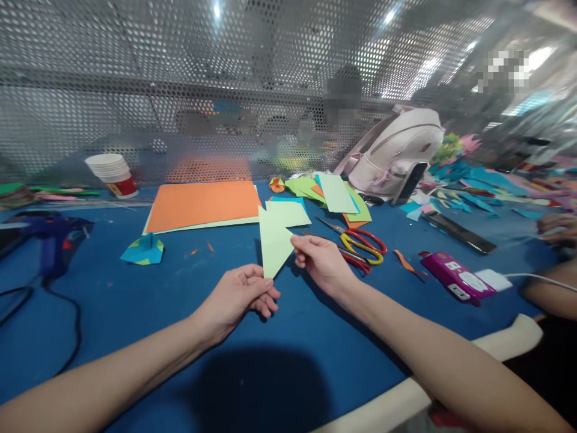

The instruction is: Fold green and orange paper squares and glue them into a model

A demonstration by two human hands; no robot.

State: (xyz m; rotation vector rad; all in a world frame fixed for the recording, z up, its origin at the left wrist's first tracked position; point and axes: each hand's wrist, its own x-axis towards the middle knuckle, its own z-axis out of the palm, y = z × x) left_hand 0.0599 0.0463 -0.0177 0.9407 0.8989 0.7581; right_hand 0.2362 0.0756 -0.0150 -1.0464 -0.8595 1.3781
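Between my hands is a pale green piece of paper [273, 245], folded into a triangle and raised above the blue table. My left hand [246, 291] pinches its lower tip between thumb and fingers. At the right corner, my right hand [322, 261] grips the paper with thumb and forefinger. Just behind it lies a pale green sheet [288, 211] over blue paper. Scissors with red and yellow handles [363, 243] rest to the right of my right hand. A blue and green folded paper piece [143, 249] sits off to the left.
Orange sheets [205, 204] lie at the back, near stacked paper cups [112, 174]. A blue glue gun [51, 240] with a cord stands left. Rightward are a backpack [396, 150], a phone [460, 231], a purple packet [457, 276] and another person's arm [552, 285]. A perforated metal screen [180, 90] rises behind.
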